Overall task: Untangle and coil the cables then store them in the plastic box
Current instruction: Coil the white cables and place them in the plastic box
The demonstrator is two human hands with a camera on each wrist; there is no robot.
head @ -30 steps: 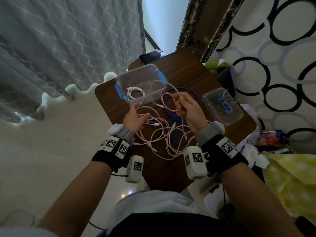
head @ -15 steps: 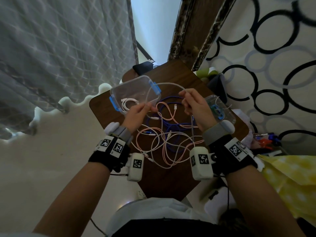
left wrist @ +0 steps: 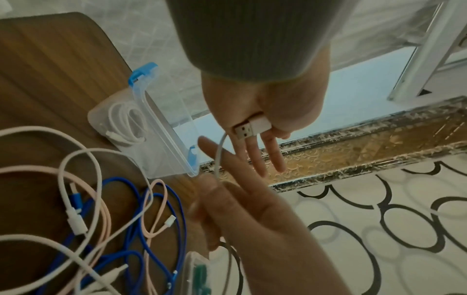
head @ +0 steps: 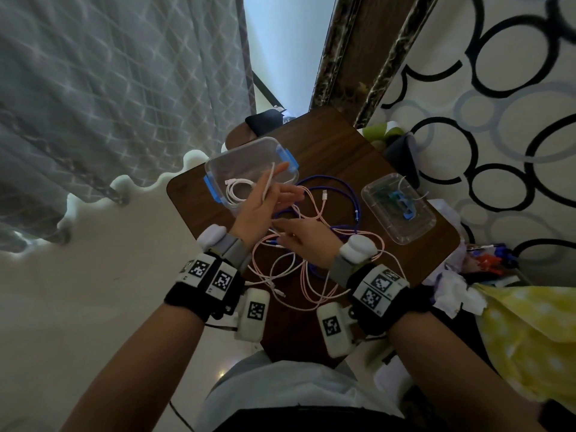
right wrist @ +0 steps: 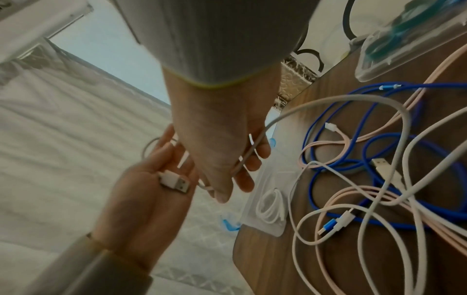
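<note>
My left hand (head: pixel 274 188) is raised over the clear plastic box (head: pixel 246 145), fingers straight. Its thumb pins the USB plug (left wrist: pixel 252 127) of a white cable (head: pixel 268 182) against them. My right hand (head: pixel 290 232) sits just below it, fingers curled round the same cable (right wrist: pixel 252 151), which trails back into the tangle. A coiled white cable (head: pixel 238 190) lies inside the box. Pink, blue and white cables (head: pixel 311 260) lie knotted together on the brown table (head: pixel 343 157).
The box's clear lid (head: pixel 399 210) with blue clips lies at the table's right side. A dark object (head: pixel 265 120) sits at the far corner. Clutter (head: pixel 486 260) and a yellow cloth (head: pixel 530 338) crowd the right edge. A curtain hangs at left.
My right hand has dropped from the upper right down to the left hand, running along the white cable. The left hand has lifted over the box and straightened its fingers.
</note>
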